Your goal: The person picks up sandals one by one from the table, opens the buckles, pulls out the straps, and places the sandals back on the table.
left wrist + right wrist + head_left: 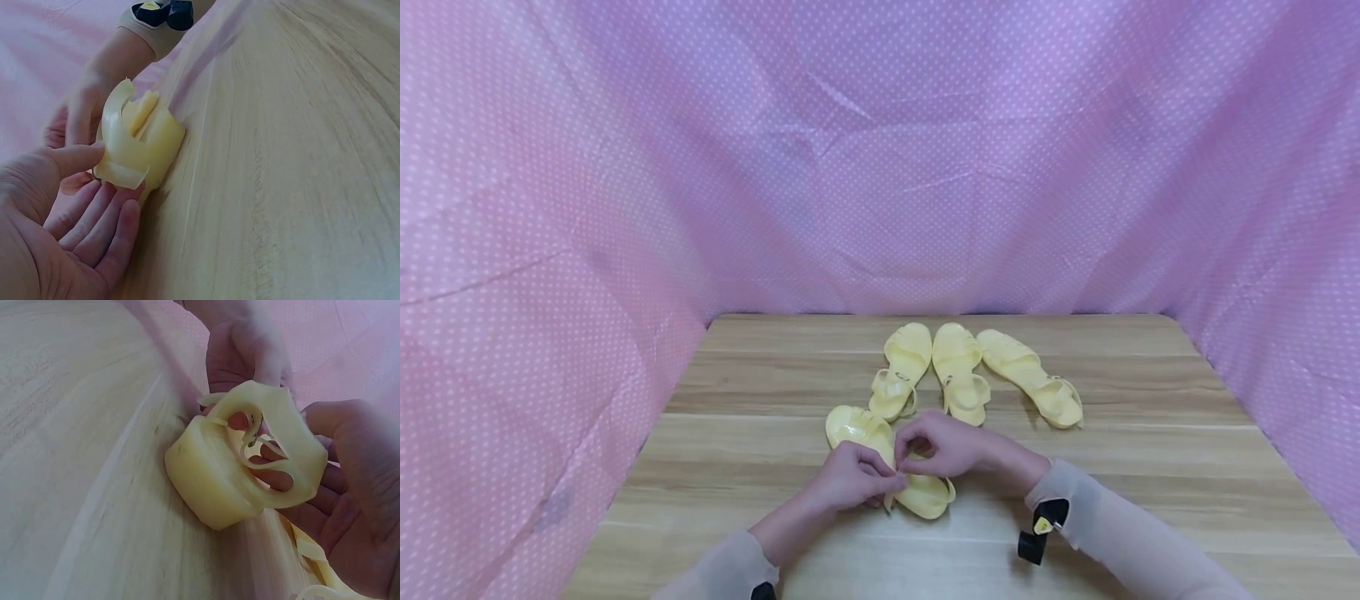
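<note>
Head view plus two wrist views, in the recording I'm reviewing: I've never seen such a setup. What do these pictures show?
There is no machine: a person works with a bare left hand and right hand. The head view looks forward and down from the person's head; each wrist view looks from that wrist at its hand's work. On the wooden table, three yellow sandals lie toward the far edge, with pink dotted cloth hanging behind. A fourth sandal is nearer, and both hands hold it at its strap with their fingers.
</note>
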A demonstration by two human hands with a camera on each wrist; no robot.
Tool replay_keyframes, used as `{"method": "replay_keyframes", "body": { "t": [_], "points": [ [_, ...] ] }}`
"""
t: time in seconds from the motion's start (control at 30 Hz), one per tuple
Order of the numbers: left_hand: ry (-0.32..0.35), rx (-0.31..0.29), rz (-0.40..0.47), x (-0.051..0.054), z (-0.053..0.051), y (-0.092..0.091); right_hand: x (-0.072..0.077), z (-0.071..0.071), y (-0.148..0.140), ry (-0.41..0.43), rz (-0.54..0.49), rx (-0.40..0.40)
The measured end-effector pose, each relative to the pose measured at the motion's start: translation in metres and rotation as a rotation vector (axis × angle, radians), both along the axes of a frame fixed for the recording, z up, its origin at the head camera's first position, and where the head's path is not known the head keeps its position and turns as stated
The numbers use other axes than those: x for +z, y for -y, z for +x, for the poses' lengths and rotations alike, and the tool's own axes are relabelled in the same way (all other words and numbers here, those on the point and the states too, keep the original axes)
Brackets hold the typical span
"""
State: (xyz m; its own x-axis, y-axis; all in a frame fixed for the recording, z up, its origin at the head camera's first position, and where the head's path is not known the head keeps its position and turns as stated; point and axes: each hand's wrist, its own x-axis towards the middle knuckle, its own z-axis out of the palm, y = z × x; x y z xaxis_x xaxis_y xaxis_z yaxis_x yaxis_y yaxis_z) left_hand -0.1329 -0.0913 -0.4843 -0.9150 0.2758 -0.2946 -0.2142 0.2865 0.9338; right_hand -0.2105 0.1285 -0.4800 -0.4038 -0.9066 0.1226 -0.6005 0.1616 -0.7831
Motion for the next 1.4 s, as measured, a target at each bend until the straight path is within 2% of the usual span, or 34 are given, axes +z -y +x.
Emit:
{"method": "replay_keyframes", "body": {
  "t": [0.17,0.37,0.6,0.83,1.07,1.4],
  "points": [
    [0.008,-0.008,0.011,-0.0002,-0.0002,0.0007,0.0004,0.0001,0.0020,-0.079,0.014,-0.015],
    [0.007,-0.023,0.017,-0.0021,0.0010,0.0024,0.0000,0.0004,0.0006,-0.067,0.048,-0.026],
    [-0.004,-0.017,0.019,-0.0030,0.0020,0.0024,0.0029,0.0028,0.0020,-0.072,0.044,-0.001],
    [0.003,-0.015,0.037,-0.0049,0.0015,0.0007,0.0049,0.0047,0.0012,-0.089,0.071,-0.024],
    [0.025,-0.017,0.047,-0.0049,0.0018,0.0019,0.0082,0.0080,0.0010,-0.060,0.078,-0.042],
    [0.004,-0.029,0.062,-0.0082,0.0020,0.0018,0.0072,0.0090,0.0029,-0.086,0.076,-0.052]
  ]
}}
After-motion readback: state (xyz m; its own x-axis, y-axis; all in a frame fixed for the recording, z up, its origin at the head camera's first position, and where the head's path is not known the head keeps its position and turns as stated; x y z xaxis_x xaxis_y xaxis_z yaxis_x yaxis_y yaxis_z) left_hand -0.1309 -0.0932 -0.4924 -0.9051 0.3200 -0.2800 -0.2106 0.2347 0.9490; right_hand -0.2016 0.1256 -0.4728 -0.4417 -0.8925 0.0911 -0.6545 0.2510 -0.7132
